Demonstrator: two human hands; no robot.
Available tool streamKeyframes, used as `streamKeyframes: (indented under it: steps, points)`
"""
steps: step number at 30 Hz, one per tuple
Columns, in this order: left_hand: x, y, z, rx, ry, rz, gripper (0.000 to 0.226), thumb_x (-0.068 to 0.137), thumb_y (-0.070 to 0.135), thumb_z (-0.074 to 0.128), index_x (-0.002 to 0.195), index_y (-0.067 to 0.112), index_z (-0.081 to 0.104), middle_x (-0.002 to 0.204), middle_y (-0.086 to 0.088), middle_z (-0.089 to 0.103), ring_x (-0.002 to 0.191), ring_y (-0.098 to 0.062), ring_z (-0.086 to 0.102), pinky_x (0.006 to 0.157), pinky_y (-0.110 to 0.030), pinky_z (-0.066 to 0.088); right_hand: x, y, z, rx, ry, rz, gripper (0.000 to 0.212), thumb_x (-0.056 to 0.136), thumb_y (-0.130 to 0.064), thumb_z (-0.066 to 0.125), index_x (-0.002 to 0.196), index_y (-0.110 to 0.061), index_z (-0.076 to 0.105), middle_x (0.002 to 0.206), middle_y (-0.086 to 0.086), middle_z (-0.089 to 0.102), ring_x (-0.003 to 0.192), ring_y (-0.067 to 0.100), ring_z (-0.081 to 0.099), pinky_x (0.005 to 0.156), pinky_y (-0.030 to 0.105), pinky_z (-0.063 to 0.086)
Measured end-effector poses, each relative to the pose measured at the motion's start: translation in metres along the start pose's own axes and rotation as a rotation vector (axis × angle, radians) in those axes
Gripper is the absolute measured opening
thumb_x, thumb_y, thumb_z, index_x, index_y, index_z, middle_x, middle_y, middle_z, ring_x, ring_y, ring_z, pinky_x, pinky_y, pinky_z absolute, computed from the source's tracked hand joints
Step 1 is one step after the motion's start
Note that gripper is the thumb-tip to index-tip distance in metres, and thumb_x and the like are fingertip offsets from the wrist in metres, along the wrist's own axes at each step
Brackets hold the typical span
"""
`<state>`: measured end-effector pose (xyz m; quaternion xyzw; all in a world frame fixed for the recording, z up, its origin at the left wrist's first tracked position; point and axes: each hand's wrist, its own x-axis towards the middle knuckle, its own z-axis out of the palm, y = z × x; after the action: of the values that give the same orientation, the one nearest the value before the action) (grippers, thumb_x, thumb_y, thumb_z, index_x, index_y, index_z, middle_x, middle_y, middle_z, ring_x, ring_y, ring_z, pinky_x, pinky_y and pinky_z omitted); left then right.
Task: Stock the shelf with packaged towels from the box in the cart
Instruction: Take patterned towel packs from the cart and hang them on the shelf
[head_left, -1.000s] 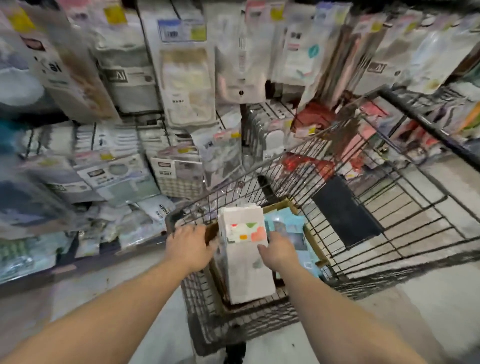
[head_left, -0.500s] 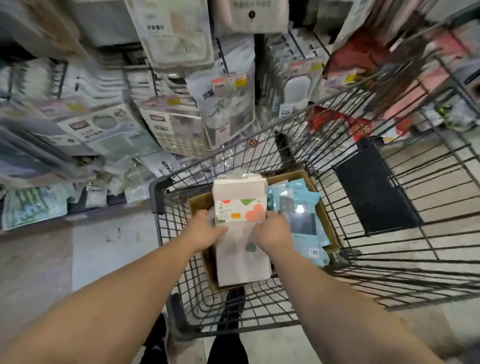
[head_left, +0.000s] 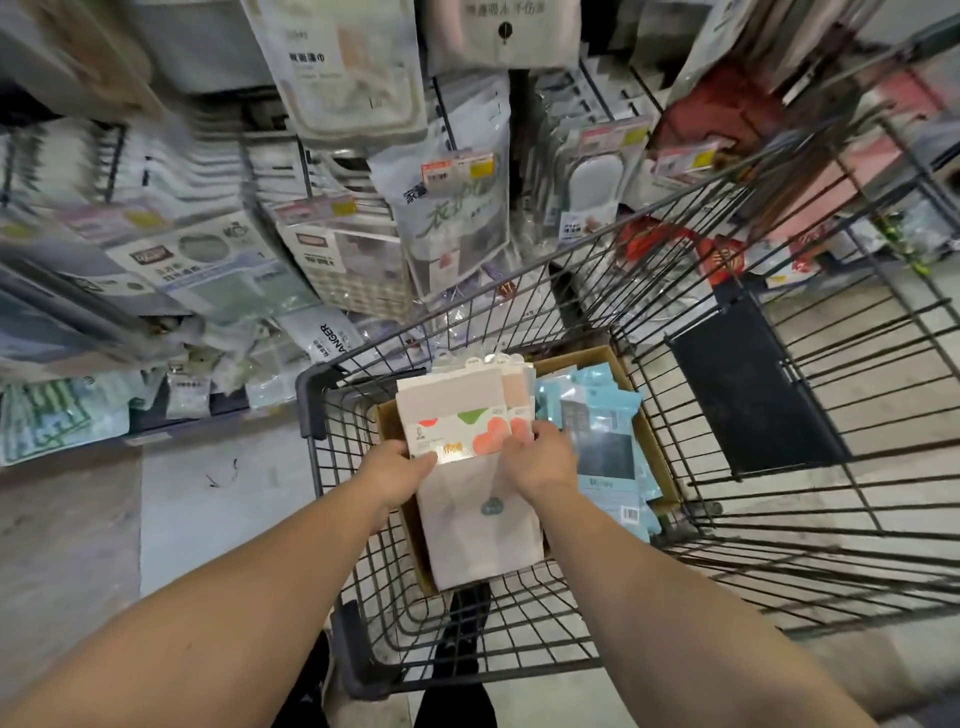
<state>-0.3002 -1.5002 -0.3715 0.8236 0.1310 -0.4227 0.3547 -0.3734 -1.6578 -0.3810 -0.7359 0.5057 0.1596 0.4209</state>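
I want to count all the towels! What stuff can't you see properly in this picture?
1. Head view: how many white towel packs are stacked; the left hand and right hand cover the lower edges.
2. Head view: the cardboard box bottom, hidden by packs.
3. Head view: the blue packs count; they overlap.
4. Head view: shelf packages at left, blurred.

A brown cardboard box (head_left: 655, 441) sat inside the black wire cart (head_left: 810, 525). White packaged towels (head_left: 457, 415) stood in its left half, blue packets (head_left: 605, 441) right. Shelving with hanging packages (head_left: 332, 218) stood behind and left.
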Motion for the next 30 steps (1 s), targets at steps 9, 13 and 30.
streamKeyframes:
  steps: [9,13,30]
  points:
    - [-0.002,0.001,-0.032,-0.182,-0.183,-0.009,0.030,0.087,0.023,0.075,0.113,0.012,0.063,0.114,-0.010,0.071,0.101,-0.028,0.069,0.093,-0.050,0.056,-0.033,0.004,-0.012,0.475,-0.181,0.018,0.028,0.092,-0.030,0.069,0.114,-0.013,0.069,0.114,0.004,0.072,0.108,0.024,0.065,0.097,0.041,0.053]
    - [0.001,0.009,-0.062,-0.102,-0.273,0.103,0.032,0.086,0.022,0.077,0.115,0.011,0.067,0.114,-0.011,0.073,0.099,-0.029,0.071,0.093,-0.048,0.056,-0.068,-0.005,-0.009,0.597,-0.140,0.036,0.018,0.096,-0.030,0.063,0.104,-0.015,0.067,0.105,0.007,0.072,0.098,0.025,0.066,0.084,0.039,0.053]
    - [-0.145,0.108,-0.124,0.301,-0.733,0.777,0.010,0.094,0.022,0.068,0.102,0.017,0.069,0.117,-0.010,0.071,0.103,-0.028,0.067,0.097,-0.047,0.053,-0.290,-0.014,-0.042,1.092,0.775,0.012,0.014,0.101,-0.016,0.050,0.114,-0.014,0.056,0.119,0.018,0.066,0.101,0.031,0.065,0.080,0.043,0.058]
